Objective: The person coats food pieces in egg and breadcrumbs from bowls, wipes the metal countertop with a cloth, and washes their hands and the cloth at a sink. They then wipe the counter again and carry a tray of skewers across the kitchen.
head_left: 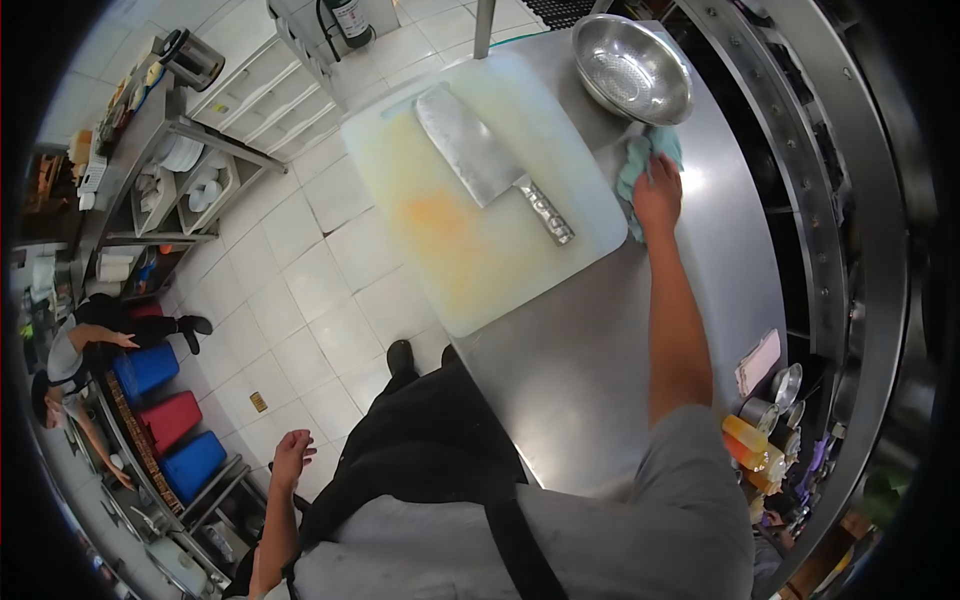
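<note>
The steel worktop (600, 340) fills the middle and right of the view, running from the person's body at 6 o'clock up toward 12 o'clock. On its upper left part lies a large pale cutting board (450, 230), stained orange near its middle. Across the board rests a cleaver (485, 160), blade toward 11 o'clock and handle pointing to 4 o'clock. At 1 o'clock, just past the board's far corner, a steel bowl (632, 68) sits on the worktop and looks empty.

The right hand (657, 192) is stretched out toward 1 o'clock and presses flat on a teal cloth (640, 160), which lies bunched on the steel between the board's edge and the bowl, touching or nearly touching the bowl's base. That grip is spread, palm down on the cloth rather than closed round it. The left hand (292, 455) hangs off the worktop at 7 o'clock, fingers loosely apart and holding nothing.

This looks like wiping the worktop beside the board. A next stroke would call for steady downward pressure and care to steer clear of the bowl and the cleaver's handle.
</note>
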`<state>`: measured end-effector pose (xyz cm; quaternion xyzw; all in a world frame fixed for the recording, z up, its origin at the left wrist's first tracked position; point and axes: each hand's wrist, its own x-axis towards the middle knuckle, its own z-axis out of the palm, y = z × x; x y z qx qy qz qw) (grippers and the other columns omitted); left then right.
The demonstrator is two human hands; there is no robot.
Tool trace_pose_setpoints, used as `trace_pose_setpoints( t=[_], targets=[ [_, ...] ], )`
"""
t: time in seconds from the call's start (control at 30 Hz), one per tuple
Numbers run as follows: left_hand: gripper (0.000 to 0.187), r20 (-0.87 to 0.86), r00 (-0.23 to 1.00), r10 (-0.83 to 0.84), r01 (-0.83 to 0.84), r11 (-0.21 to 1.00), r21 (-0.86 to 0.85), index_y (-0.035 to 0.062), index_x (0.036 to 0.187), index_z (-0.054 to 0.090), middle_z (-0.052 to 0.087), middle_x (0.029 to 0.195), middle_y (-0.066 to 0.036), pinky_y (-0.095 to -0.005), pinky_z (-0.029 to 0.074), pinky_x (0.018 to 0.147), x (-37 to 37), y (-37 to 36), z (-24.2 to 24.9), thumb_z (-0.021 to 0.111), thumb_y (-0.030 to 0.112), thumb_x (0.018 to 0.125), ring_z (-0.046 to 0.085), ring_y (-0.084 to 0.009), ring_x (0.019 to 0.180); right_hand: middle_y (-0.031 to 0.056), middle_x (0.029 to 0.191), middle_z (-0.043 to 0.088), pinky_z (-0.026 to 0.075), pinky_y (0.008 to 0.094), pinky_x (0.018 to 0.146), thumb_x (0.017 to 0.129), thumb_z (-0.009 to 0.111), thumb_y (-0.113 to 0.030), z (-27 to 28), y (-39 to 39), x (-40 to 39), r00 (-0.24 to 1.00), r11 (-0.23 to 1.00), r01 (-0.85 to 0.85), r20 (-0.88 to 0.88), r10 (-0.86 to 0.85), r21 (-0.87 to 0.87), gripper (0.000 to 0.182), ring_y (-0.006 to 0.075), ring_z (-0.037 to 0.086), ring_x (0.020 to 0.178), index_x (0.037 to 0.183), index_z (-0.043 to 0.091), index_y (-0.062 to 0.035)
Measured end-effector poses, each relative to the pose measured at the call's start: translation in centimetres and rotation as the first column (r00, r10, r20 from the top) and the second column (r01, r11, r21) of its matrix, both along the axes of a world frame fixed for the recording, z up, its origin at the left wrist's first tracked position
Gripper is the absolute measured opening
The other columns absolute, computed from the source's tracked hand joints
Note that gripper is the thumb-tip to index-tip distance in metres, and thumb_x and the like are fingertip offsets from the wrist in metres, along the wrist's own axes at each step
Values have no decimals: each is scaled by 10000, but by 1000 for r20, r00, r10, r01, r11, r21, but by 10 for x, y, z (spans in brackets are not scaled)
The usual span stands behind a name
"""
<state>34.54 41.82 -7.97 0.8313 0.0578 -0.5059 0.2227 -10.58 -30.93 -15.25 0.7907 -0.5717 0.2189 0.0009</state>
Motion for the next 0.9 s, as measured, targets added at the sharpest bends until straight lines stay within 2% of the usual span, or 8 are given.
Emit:
trace_pose_setpoints(
  t=[0.27,0.37,0.47,0.63,0.77,0.8,0.83,0.9],
  targets=[
    [330,-157,988,-7,2,1000,-31,111,1182,638,683,1056,-26,-318,501,727,14,43,-63,618,378,989,669,-156,865,191,1208,596,407,497,988,829,634,-165,33,229,46,959,972,237,-157,-235,-7,377,379,534,1129,1174,601,-16],
    [330,-215,975,-60,52,998,-41,110,1179,629,678,1033,-21,-324,501,720,19,61,-93,620,375,983,666,-162,863,179,1040,554,388,522,899,740,676,-123,54,342,119,995,983,3,-97,15,186,347,398,521,996,1054,565,-27],
    [342,-220,973,-64,48,996,-75,107,1182,623,674,1031,-30,-325,503,715,37,68,-98,625,383,980,663,-163,861,164,1073,561,430,501,880,733,697,-71,74,424,183,827,824,-496,436,353,274,374,371,541,1033,1101,627,-48],
    [373,-144,989,-43,25,992,-125,102,1221,610,675,1081,-53,-327,505,712,78,78,-83,625,387,981,668,-169,866,117,1113,573,443,460,876,732,719,-65,146,410,254,844,850,-504,299,446,153,432,323,549,1054,1158,648,-82],
    [384,-111,988,-106,82,977,-199,88,1253,597,670,1125,-85,-330,522,695,119,102,-90,622,360,983,679,-204,872,99,1101,569,428,449,894,739,724,-86,122,382,228,915,908,-394,156,373,141,408,312,537,1078,1140,652,-104],
    [375,-218,976,-17,-54,948,-315,80,1255,596,664,1134,-111,-375,541,669,147,136,-135,619,338,983,683,-243,868,96,1101,568,426,447,899,744,722,-92,108,390,207,933,914,-358,95,346,189,394,309,534,1083,1132,652,-106],
    [369,19,977,-211,204,910,-361,67,1246,596,660,1130,-126,-446,550,669,179,188,-209,625,315,975,678,-284,872,108,1073,577,430,463,909,781,677,-86,105,404,183,936,920,-352,86,342,172,314,324,543,1071,1095,656,-97],
    [372,155,744,-651,668,730,-144,66,1246,595,660,1130,-126,-442,549,669,195,206,-207,625,318,974,677,-283,875,126,1074,593,431,474,913,804,637,-103,92,439,128,993,962,-118,51,109,245,299,336,553,1046,1102,657,-95]
  ],
)
